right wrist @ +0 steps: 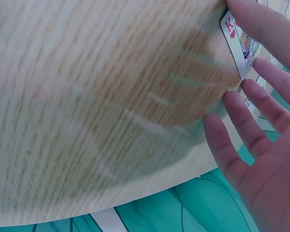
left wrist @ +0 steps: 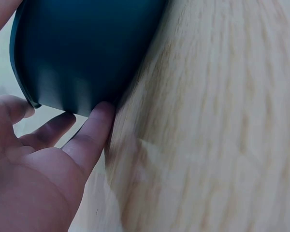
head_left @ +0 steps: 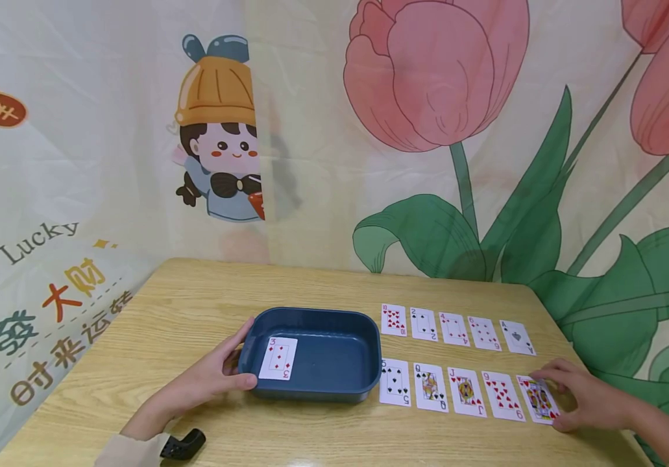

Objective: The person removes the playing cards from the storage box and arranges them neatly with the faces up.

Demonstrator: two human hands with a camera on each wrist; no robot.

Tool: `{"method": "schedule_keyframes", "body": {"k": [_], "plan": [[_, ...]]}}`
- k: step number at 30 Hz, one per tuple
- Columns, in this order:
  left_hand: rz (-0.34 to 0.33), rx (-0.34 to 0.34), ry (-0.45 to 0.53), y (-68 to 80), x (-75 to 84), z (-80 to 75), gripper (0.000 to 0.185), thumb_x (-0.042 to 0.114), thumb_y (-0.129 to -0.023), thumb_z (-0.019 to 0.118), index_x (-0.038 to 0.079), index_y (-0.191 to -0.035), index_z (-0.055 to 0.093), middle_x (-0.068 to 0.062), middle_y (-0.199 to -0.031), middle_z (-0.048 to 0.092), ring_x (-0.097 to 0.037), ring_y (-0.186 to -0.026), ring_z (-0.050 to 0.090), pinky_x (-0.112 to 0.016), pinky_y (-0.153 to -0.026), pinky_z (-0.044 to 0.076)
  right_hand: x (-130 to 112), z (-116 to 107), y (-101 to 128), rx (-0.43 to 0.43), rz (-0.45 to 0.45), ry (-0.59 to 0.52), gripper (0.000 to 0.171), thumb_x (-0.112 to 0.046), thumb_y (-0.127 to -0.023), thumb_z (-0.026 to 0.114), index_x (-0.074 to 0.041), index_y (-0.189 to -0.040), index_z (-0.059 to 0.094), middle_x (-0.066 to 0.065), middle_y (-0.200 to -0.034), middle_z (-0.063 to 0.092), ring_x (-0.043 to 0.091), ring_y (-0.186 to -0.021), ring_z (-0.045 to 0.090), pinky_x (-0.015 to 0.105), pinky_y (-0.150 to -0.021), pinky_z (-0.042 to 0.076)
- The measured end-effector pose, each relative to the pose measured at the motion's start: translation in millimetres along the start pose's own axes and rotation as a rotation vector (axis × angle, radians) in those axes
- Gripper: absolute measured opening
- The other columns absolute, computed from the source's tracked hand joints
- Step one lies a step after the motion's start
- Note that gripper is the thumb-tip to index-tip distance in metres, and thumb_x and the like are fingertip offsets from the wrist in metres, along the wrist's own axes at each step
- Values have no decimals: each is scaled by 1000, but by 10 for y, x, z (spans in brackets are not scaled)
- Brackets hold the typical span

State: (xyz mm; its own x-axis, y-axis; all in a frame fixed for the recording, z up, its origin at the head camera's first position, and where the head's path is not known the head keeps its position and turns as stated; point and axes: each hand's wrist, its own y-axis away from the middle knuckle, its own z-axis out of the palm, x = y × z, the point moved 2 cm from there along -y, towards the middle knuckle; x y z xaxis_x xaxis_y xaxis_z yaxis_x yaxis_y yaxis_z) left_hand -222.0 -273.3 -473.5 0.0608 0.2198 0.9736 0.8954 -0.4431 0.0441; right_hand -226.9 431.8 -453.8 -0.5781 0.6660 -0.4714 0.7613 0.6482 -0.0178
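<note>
A dark blue rectangular tray (head_left: 316, 392) stands on the wooden table, with a three of diamonds card (head_left: 278, 359) face up at its left end. My left hand (head_left: 217, 366) holds that end, thumb at the front corner and fingers along the side. In the left wrist view, the fingers (left wrist: 97, 126) touch the tray's outer wall (left wrist: 92, 53). Far right, my right hand (head_left: 594, 397) spans a king of hearts (head_left: 538, 400), index finger at its upper edge and thumb near its lower corner. The king lies flat; in the right wrist view the fingers are spread, partly covering it.
Two rows of face-up cards lie right of the tray. The back row runs from a ten of hearts (head_left: 394, 320) to an ace (head_left: 518, 338); the front row includes a jack (head_left: 466, 392). A black object (head_left: 184, 445) sits by my left wrist. Printed cloth hangs behind the table (head_left: 165, 311).
</note>
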Motion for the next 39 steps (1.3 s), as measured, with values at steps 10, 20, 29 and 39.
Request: {"method": "schedule_keyframes", "body": {"k": [10,20,29,39], "plan": [[-8,0,4,13,3,-3,107,14,-99,78,27,-173,2,-25,-173,11,-43,-143,43,-21,-101,52,4,-5,-12,-30,38,-46,73,-24,-80,94,2,-140,61,12,-125,50,6,-93,46,24,-71,42],[4,-3,2,8,-4,0,107,14,-99,78,26,-173,2,-25,-173,8,-45,-145,41,-20,-101,51,37,1,-5,-28,47,-28,72,-26,-79,94,-2,-140,62,11,-126,50,5,-95,47,24,-73,43],[-1,1,-8,8,2,-5,107,14,-99,78,23,-173,1,-24,-174,8,-46,-147,39,-18,-102,49,20,1,-6,-30,56,-45,72,-22,-78,93,-1,-139,62,9,-126,50,5,-95,46,24,-73,42],[-30,17,-20,6,-1,0,107,15,-99,78,25,-173,1,-22,-174,10,-43,-146,40,-17,-102,49,47,3,-6,-42,70,-39,73,-22,-77,94,-3,-140,62,11,-129,50,4,-98,46,24,-75,44]]}}
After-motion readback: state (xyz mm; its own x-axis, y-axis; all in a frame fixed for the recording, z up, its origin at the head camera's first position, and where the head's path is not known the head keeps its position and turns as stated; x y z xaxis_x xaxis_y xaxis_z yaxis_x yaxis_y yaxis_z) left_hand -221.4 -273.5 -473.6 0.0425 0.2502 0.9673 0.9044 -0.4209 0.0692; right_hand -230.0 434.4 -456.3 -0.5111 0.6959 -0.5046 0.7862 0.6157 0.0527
